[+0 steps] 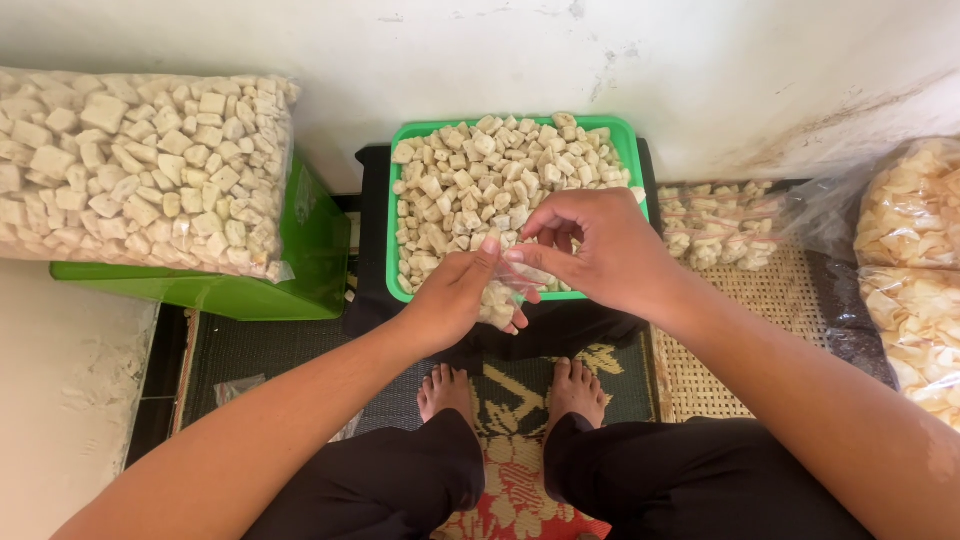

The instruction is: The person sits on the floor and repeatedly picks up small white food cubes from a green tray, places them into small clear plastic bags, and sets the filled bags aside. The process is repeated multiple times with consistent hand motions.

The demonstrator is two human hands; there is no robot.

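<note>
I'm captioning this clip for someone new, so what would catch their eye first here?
At centre, both hands, the left hand and right hand, pinch a small clear bag of pale cubes over a green tray heaped with more. At far left, a big clear sack of the same cubes lies on a green bin.

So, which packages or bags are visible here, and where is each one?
Large clear bag: far left, on a green box, full of pale cubes.
Small clear bag: between both hands, partly filled with cubes.
Small filled bags: right of the green tray.
Clear bags of pale chips: far right.
</note>
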